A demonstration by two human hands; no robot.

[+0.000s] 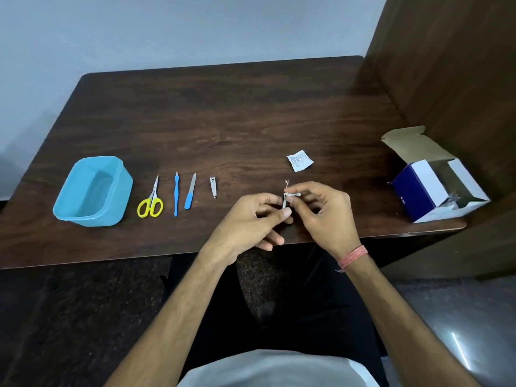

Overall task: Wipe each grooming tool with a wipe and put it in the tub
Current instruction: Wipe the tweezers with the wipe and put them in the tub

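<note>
My left hand (pixel 251 219) pinches the lower end of a thin metal grooming tool (pixel 285 191) that stands upright above the table's front edge. My right hand (pixel 321 210) pinches a small folded white wipe (pixel 293 194) against the tool's middle. On the table to the left lie a small nail clipper (pixel 213 187), a blue-handled nail file (pixel 190 195), a slim blue cuticle pusher (pixel 176 194) and yellow-handled scissors (pixel 151 202). The light blue tub (pixel 93 191) stands at the far left with nothing in it.
A torn white wipe sachet (pixel 300 160) lies just beyond my hands. An open blue and white cardboard box (pixel 430 181) sits at the table's right edge, beside a wooden partition (pixel 446 65). The dark wooden table (pixel 223 115) meets a wall at the back.
</note>
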